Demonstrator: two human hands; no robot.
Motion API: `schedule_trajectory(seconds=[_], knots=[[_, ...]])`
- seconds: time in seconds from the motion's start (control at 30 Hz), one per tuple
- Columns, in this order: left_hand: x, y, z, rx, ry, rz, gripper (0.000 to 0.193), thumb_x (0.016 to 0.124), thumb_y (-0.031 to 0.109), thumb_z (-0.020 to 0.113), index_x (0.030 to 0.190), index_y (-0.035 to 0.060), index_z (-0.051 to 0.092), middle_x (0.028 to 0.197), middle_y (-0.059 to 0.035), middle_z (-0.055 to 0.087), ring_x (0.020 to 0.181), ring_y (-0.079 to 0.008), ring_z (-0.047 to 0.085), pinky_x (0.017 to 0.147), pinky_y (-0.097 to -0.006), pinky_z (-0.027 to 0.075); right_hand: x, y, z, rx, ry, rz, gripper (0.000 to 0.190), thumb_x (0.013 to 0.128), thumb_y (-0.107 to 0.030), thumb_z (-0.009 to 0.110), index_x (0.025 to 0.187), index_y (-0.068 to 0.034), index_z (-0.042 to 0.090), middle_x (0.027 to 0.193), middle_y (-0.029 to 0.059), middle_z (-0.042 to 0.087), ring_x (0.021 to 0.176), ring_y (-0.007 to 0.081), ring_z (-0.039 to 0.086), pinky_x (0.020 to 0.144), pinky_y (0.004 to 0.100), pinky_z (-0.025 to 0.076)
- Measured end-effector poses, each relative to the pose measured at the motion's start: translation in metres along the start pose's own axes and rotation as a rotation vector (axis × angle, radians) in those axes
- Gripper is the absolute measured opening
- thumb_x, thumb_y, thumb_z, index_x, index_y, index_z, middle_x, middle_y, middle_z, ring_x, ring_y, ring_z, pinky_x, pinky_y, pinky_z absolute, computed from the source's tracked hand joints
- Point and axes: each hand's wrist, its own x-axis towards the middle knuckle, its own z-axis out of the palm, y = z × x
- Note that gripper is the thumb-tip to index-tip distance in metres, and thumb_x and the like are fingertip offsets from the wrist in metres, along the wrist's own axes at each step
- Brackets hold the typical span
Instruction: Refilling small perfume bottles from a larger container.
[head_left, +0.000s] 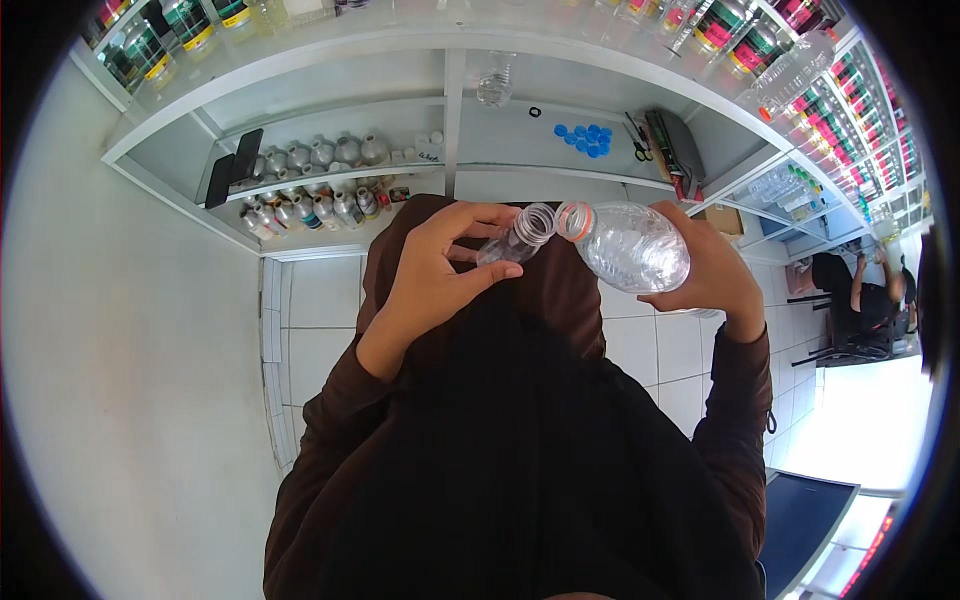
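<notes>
In the head view, my left hand holds a small clear plastic bottle between thumb and fingers. Its uncapped, threaded mouth points up and to the right. My right hand grips a larger clear plastic bottle, tilted onto its side. An orange ring circles that bottle's neck, and its mouth is level with the small bottle's mouth, close to or touching it. Whether liquid passes between them cannot be made out. Both bottles are above my lap.
Ahead stands a white shelf unit with a glass top. Blue caps, scissors and a clear bottle lie inside it. Several silver bottles and two dark phones are at left. A seated person is far right.
</notes>
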Motion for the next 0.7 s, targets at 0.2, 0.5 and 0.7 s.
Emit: schedule_trajectory(seconds=[0.2,0.5,0.7], knots=[[0.0,-0.001,0.001,-0.012,-0.003,-0.006,0.049,0.074,0.008,0.085,0.12,0.0061,0.066,0.116,-0.0066,0.067,0.102,-0.0173,0.068,0.079,-0.0301,0.057,-0.001,0.001,-0.009,-0.071,-0.029,-0.034,0.085,0.052,-0.028,0.088,0.126,-0.007,0.054,0.102,0.0154,0.07,0.095,0.0356,0.069,0.083,0.0398,0.053],[-0.003,-0.004,0.001,-0.016,0.004,0.016,0.049,0.073,0.005,0.085,0.118,0.0056,0.067,0.118,-0.0056,0.067,0.105,-0.0177,0.067,0.082,-0.0299,0.057,0.0,-0.009,-0.016,-0.097,-0.087,-0.048,0.08,0.052,-0.027,0.088,0.122,-0.007,0.055,0.1,0.0162,0.07,0.094,0.0364,0.07,0.082,0.0406,0.054],[-0.004,-0.003,0.003,-0.006,-0.016,0.063,0.051,0.073,-0.003,0.083,0.119,0.0035,0.063,0.118,-0.0063,0.065,0.109,-0.0187,0.065,0.084,-0.0318,0.058,-0.004,-0.014,-0.023,-0.117,-0.055,-0.123,0.071,0.059,-0.029,0.085,0.118,-0.009,0.053,0.083,0.018,0.067,0.08,0.0402,0.066,0.071,0.0454,0.05]])
